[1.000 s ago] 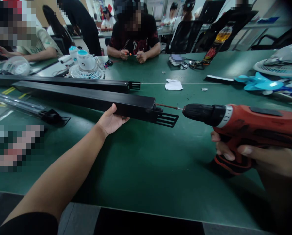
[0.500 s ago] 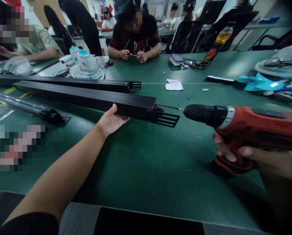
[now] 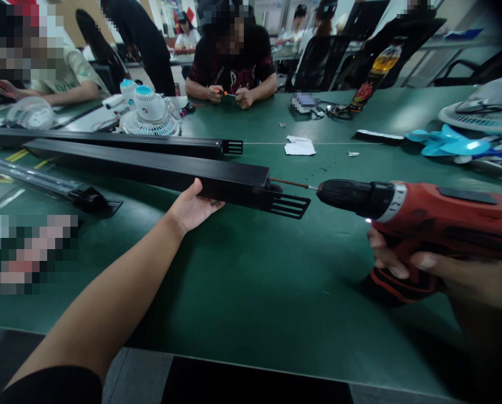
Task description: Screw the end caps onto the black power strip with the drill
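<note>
My left hand [image 3: 195, 210] is closed around a long black rectangular tube [image 3: 158, 168] near its right end, thumb on the front side and fingers underneath. A slotted black tab [image 3: 291, 206] sticks out from that end. In my right hand [image 3: 392, 258] is a red and black cordless drill [image 3: 440, 213], held by its grip with a finger at the trigger. From the drill's chuck a long thin bit [image 3: 293, 183] points left, its tip meeting the tube's open end. Whether a screw sits at the tip is hidden.
Behind lies another black tube [image 3: 183, 145]. A clear-wrapped piece [image 3: 44, 177] rests at left. White fan parts [image 3: 150, 115], paper scraps [image 3: 300, 146], blue fan blades [image 3: 448, 141] and a bottle [image 3: 375, 76] are on the green table [image 3: 251, 292]. A person [image 3: 234, 62] sits opposite, holding a screwdriver.
A small light below the drill's chuck is now lit. Drill and tube have barely shifted, and both hands keep their hold.
</note>
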`<state>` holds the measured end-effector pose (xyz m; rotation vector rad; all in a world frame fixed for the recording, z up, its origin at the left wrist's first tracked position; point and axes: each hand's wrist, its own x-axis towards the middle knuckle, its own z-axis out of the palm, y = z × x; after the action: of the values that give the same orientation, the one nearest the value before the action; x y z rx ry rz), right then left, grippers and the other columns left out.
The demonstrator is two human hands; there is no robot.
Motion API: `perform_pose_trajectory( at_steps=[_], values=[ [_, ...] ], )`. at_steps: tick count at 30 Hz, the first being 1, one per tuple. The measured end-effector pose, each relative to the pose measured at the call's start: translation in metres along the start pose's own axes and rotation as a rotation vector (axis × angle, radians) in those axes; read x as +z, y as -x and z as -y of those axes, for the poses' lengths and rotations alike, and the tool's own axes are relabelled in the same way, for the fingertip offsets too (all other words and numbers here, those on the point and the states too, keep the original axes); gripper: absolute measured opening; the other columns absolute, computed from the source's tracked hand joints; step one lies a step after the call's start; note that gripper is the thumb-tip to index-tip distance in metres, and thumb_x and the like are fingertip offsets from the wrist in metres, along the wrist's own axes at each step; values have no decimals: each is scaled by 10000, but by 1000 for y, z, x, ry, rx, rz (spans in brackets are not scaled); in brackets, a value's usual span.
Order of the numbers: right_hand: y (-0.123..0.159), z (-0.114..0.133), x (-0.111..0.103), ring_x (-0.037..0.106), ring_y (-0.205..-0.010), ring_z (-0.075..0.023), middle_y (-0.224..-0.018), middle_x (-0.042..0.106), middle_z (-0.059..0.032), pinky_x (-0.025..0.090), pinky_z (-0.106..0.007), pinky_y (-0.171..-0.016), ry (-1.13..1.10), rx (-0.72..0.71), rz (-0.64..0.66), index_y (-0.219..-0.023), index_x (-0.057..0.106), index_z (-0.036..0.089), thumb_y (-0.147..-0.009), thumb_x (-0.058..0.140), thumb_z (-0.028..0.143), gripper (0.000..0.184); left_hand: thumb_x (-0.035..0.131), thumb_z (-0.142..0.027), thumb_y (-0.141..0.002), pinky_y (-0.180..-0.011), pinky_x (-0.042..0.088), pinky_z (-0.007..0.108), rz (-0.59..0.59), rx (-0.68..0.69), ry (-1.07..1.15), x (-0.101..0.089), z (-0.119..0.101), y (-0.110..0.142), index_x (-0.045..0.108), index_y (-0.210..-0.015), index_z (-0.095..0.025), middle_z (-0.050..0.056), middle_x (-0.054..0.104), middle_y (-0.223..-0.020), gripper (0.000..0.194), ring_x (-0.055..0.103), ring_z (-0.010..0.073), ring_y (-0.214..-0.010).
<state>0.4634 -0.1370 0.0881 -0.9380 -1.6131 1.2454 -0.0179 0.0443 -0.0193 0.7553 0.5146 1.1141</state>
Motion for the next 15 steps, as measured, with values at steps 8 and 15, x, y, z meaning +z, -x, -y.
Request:
perform_pose_trajectory(
  at_steps=[8, 15],
  values=[
    [-2, 0, 1, 686, -494, -154, -891, 849, -76, 547, -252, -391, 9, 18, -2, -1194, 977, 253, -1064, 1056, 534, 319, 1030, -709, -970, -1178, 695, 503, -4, -7, -6, 4, -1, 1, 855, -1414, -290, 135, 934, -1350, 635, 856, 407, -1427],
    [-1, -1, 1, 703, -508, -170, -849, 830, -52, 602, -265, -422, 30, -4, -11, -1210, 968, 261, -1079, 1033, 534, 309, 1044, -698, -963, -1183, 686, 498, -14, -1, -12, 4, 0, 1, 858, -1395, -284, 129, 935, -1341, 627, 864, 390, -1398]
  ],
)
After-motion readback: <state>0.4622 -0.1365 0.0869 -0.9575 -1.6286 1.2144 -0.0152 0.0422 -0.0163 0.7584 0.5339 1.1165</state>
